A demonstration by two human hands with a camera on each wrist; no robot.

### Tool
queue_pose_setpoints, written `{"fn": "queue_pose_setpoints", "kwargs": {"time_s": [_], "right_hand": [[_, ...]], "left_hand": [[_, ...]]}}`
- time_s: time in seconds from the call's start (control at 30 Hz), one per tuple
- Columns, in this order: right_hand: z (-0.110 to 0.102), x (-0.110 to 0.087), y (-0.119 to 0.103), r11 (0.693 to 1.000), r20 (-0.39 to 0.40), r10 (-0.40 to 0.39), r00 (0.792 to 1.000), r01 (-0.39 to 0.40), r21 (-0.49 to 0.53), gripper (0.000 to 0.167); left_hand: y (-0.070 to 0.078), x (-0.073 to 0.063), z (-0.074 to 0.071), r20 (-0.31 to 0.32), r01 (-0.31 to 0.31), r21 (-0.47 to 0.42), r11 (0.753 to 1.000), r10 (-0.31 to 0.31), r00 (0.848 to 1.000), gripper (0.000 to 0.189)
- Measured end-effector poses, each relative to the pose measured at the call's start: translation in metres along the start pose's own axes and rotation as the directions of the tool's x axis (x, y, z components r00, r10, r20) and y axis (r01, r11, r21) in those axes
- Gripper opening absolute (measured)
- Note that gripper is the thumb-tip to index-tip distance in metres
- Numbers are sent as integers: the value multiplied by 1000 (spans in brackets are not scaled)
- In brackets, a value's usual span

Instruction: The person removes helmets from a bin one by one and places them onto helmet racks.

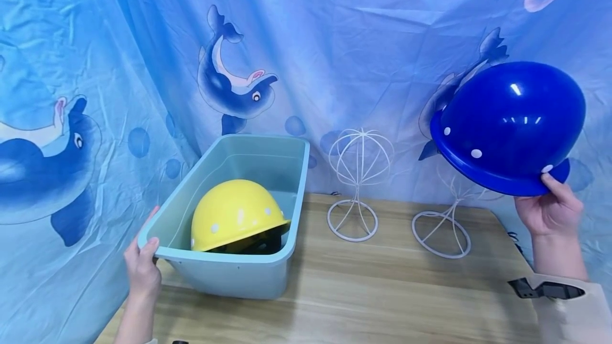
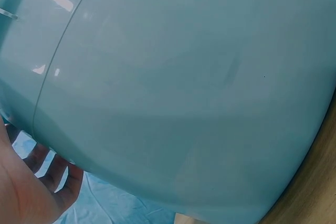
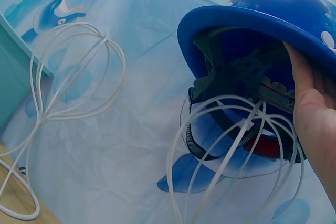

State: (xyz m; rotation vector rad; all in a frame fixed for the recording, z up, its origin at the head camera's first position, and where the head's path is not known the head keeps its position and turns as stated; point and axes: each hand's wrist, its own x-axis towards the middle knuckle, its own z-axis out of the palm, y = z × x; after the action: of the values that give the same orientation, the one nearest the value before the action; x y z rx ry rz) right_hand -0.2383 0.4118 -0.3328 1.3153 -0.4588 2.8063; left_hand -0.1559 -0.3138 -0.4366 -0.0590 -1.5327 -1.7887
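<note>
My right hand [image 1: 550, 208] grips the brim of a blue hard hat [image 1: 516, 121], thumb on the outside near a white rivet. The hat is raised over the right-hand white wire stand [image 1: 442, 232], whose top it hides in the head view. In the right wrist view the hat's dark inner harness and strap [image 3: 197, 142] show, with the stand's wire dome [image 3: 262, 114] overlapping the opening. My left hand [image 1: 143, 267] holds the near left corner of a teal plastic tub [image 1: 229, 256], thumb over the rim. Inside the tub lies a yellow hard hat [image 1: 239, 214], tilted.
A second white wire stand [image 1: 358, 185] stands between the tub and the right-hand stand. All rest on a wood-grain table [image 1: 363, 301]. Behind hangs a blue curtain [image 1: 325, 52] printed with dolphins, close to the table's back edge.
</note>
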Motion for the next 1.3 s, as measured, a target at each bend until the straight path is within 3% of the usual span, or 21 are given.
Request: {"fn": "queue_pose_setpoints", "kwargs": {"time_s": [0.33, 0.57, 0.9, 1.1, 1.3], "right_hand": [[-17, -8, -4, 993, -26, 17, 1000, -13, 121, 55], [-24, -19, -4, 994, -82, 7, 997, 2, 110, 55], [-31, -28, -2, 991, -110, 27, 994, -12, 132, 58], [-33, -33, 2, 993, -92, 38, 995, -27, 119, 60], [-37, -38, 3, 991, -69, 26, 997, -16, 136, 62]], "left_hand": [[-1, -3, -1, -3, -3, -6, 1000, 3, 1000, 59], [-3, 0, -2, 12, -29, -30, 999, 29, 999, 59], [-1, -1, -1, 1, -2, -23, 1000, 2, 1000, 59], [0, -2, 1, -27, 17, -7, 1000, -17, 999, 59], [-1, -1, 1, -6, 5, -10, 1000, -5, 1000, 58]]}}
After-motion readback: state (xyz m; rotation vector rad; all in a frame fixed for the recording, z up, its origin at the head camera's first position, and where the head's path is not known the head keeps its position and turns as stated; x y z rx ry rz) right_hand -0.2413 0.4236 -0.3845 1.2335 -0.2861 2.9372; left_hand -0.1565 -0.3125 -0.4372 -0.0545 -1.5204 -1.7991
